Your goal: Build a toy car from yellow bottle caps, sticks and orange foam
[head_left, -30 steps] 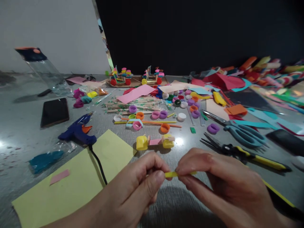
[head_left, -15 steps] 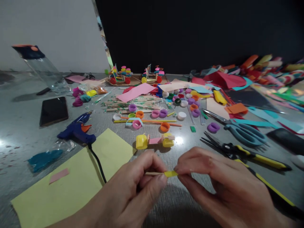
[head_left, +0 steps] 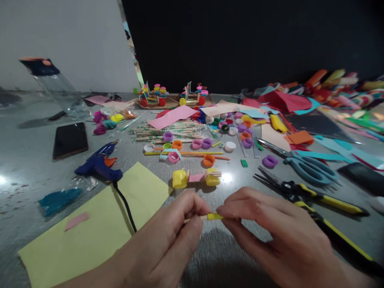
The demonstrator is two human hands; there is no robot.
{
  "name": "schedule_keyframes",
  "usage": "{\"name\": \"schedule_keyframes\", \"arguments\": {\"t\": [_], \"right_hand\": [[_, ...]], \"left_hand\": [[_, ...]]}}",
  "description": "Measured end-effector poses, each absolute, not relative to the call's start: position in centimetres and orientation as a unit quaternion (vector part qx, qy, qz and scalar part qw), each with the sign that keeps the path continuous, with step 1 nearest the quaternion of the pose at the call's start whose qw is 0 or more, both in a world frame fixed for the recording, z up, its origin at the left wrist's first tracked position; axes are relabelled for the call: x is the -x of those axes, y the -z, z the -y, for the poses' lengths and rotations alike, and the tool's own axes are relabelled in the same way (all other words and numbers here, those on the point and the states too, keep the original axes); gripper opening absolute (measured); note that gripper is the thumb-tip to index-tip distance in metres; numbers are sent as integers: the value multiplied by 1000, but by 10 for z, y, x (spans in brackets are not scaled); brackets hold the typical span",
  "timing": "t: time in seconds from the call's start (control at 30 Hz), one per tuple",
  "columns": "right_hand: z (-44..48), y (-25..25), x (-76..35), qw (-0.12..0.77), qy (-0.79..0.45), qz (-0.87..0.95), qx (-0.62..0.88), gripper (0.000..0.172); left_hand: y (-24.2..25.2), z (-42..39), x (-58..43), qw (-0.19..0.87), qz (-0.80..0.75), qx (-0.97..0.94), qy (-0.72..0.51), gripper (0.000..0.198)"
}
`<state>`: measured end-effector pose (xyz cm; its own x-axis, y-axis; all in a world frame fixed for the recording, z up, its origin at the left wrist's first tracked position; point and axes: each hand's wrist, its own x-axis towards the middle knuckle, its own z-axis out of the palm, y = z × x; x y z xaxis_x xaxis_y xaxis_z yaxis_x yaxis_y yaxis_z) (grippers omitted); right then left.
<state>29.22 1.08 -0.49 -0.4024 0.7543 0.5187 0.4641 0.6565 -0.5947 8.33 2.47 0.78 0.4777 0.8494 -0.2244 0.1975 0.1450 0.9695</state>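
Observation:
My left hand (head_left: 168, 244) and my right hand (head_left: 276, 236) meet low in the middle, both pinched on one thin wooden stick with a yellow paper strip (head_left: 213, 217) wrapped around it. The left fingers grip the bare stick end, the right fingers grip the yellow end. Just beyond them on the grey table lies a small assembly of two yellow bottle caps joined by sticks and pink paper (head_left: 196, 178).
A blue glue gun (head_left: 99, 164) with a black cord lies on a yellow sheet (head_left: 90, 232) at left. Black-and-yellow pliers (head_left: 312, 196), teal scissors (head_left: 309, 168), several coloured caps (head_left: 207, 144), sticks, paper scraps, a phone (head_left: 70, 140) and a bottle (head_left: 57, 88) surround the hands.
The visible yellow strip between my fingers has shortened as my hands drew closer together. More bare stick shows at the left fingers. Nothing else on the table moved.

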Motion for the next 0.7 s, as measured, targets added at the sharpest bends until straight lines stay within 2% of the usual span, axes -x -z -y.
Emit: {"name": "schedule_keyframes", "arguments": {"t": [0.2,0.33,0.47,0.6,0.7], "right_hand": [[-12,6,-297,381,-183,824,378,14],[-12,5,-303,372,-158,827,392,12],[-15,5,-310,365,-140,814,430,10],[-16,10,-307,295,-199,817,454,12],[-17,19,-299,246,-227,829,447,17]], "left_hand": [[-4,-29,-82,675,-401,-600,-154,24],[-9,-34,-82,721,-380,-564,-135,22],[-14,-39,-83,737,-374,-537,-170,21],[-12,-43,-80,693,-404,-537,-259,16],[-8,-44,-79,731,-372,-498,-280,16]]}}
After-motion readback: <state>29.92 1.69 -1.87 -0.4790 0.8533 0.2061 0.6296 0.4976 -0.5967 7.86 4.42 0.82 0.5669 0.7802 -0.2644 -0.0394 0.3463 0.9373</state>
